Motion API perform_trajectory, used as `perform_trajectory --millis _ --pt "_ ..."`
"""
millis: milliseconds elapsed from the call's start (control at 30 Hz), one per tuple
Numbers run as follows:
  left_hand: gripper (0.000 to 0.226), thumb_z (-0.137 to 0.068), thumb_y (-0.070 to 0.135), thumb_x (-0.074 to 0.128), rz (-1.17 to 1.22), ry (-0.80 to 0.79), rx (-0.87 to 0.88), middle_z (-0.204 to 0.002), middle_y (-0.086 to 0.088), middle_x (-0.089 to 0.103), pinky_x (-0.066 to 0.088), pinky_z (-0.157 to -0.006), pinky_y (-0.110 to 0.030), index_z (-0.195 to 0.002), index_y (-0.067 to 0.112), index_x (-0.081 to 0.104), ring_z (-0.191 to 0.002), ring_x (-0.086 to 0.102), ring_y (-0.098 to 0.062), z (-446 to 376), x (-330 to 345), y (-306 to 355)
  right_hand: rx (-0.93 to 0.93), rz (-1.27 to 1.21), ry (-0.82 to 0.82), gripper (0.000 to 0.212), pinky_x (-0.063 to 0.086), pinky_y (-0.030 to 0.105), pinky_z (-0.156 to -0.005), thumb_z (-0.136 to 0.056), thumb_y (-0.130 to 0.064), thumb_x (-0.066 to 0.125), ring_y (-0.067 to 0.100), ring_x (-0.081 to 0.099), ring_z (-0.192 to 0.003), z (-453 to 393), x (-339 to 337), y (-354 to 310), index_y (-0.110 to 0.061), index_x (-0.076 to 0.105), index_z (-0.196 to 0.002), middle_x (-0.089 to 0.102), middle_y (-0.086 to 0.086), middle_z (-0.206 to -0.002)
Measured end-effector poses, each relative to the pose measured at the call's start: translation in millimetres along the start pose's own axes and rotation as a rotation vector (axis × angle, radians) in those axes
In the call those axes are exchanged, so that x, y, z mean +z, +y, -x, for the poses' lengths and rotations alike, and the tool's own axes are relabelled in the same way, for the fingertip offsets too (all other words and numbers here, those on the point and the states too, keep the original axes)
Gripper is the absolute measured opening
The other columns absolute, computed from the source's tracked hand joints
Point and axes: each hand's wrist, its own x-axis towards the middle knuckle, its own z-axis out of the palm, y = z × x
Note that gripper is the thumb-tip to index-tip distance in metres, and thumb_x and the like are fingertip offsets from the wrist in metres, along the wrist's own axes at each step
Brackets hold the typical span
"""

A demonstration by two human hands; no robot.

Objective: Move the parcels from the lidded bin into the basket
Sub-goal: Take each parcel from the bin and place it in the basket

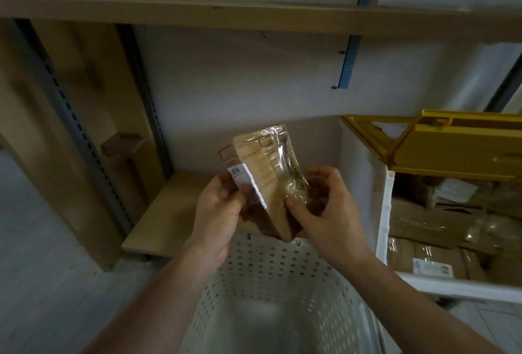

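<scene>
1. One parcel (262,181), a tan pack wrapped in clear film with a white label, was held in the air above the far rim of the white perforated basket (271,274), not yet released.
2. The basket's visible interior appeared to hold nothing, suggesting the transfer had barely begun.
3. Several more cardboard parcels (440,243) lay inside the white bin (381,212) at right, its yellow lid (452,144) raised; most of the job seemingly remained.
4. The left hand (220,207) gripped the parcel's labelled side, fingers curled round its edge.
5. The right hand (324,209) clasped the opposite side, thumb pressed on the film, both forearms reaching forward over the basket.
</scene>
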Motion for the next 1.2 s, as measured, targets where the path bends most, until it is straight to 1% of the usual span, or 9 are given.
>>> perform_trajectory --millis 133,233,300,367,467,567,733,900,1200 --pt "0.026 -0.096 0.009 0.062 -0.026 -0.005 0.001 -0.113 -0.001 0.077 0.059 -0.087 -0.042 -0.121 0.016 0.065 -0.105 0.073 -0.019 2 2 1 -0.023 0.002 -0.017 0.033 0.062 0.037 -0.078 -0.090 -0.025 0.074 0.005 0.061 -0.099 1 1 -1 -0.035 0.053 -0.113 0.057 -0.016 -0.111" --pt "0.023 -0.095 0.011 0.064 -0.023 -0.007 0.006 -0.110 -0.004 0.077 0.059 -0.089 -0.042 -0.118 0.012 0.065 -0.105 0.073 -0.021 4 3 3 -0.029 0.030 -0.069 0.019 0.056 0.029 -0.081 -0.095 -0.033 0.065 -0.002 0.055 -0.098 1 0 -2 -0.035 0.056 -0.112 0.051 -0.020 -0.110" --pt "0.025 -0.094 0.013 0.064 -0.014 -0.029 0.015 -0.111 -0.004 0.077 0.058 -0.089 -0.044 -0.118 0.012 0.066 -0.106 0.073 -0.021 5 5 5 -0.011 -0.005 -0.108 0.028 0.053 0.027 -0.081 -0.092 -0.050 0.061 -0.002 0.056 -0.099 2 -2 -2 -0.036 0.057 -0.116 0.053 -0.018 -0.112" --pt "0.028 -0.094 0.013 0.064 -0.011 -0.060 0.032 -0.113 -0.003 0.076 0.058 -0.089 -0.043 -0.122 0.015 0.065 -0.107 0.073 -0.020 6 7 6 0.021 -0.096 -0.133 0.044 0.058 0.036 -0.086 -0.084 -0.068 0.055 0.004 0.060 -0.105 3 -3 -1 -0.042 0.056 -0.119 0.056 -0.016 -0.117" --pt "0.036 -0.089 0.014 0.066 0.005 -0.105 0.048 -0.115 -0.002 0.076 0.059 -0.083 -0.037 -0.125 0.019 0.063 -0.106 0.073 -0.018 8 9 6 0.028 -0.173 -0.152 0.047 0.058 0.047 -0.088 -0.080 -0.074 0.057 0.018 0.065 -0.109 2 -3 3 -0.047 0.056 -0.118 0.063 -0.006 -0.120" --pt "0.044 -0.080 0.017 0.071 0.013 -0.123 0.071 -0.115 -0.002 0.076 0.060 -0.080 -0.035 -0.123 0.021 0.062 -0.106 0.073 -0.019 7 10 6 0.026 -0.200 -0.174 0.052 0.059 0.047 -0.086 -0.077 -0.078 0.059 0.019 0.066 -0.108 2 -5 3 -0.047 0.056 -0.118 0.065 -0.004 -0.119" --pt "0.048 -0.076 0.018 0.071 0.025 -0.149 0.105 -0.115 -0.002 0.076 0.061 -0.077 -0.031 -0.123 0.020 0.062 -0.105 0.073 -0.019 7 8 6 0.053 -0.246 -0.231 0.053 0.061 0.041 -0.087 -0.082 -0.068 0.057 0.012 0.066 -0.110 4 -7 1 -0.039 0.056 -0.127 0.064 -0.008 -0.126" --pt "0.048 -0.075 0.019 0.073 0.017 -0.178 0.119 -0.115 -0.003 0.075 0.060 -0.077 -0.031 -0.122 0.020 0.063 -0.106 0.073 -0.020 8 3 7 0.059 -0.333 -0.245 0.037 0.058 0.029 -0.082 -0.091 -0.046 0.052 0.008 0.068 -0.106 4 -6 -3 -0.032 0.059 -0.124 0.070 -0.011 -0.118" --pt "0.050 -0.077 0.020 0.083 0.007 -0.183 0.126 -0.117 -0.004 0.074 0.059 -0.084 -0.033 -0.123 0.021 0.063 -0.112 0.070 -0.022 8 0 8 0.058 -0.343 -0.255 0.035 0.057 0.040 -0.097 -0.093 -0.045 0.046 0.010 0.064 -0.114 5 -3 -2 -0.034 0.057 -0.124 0.069 -0.011 -0.120"
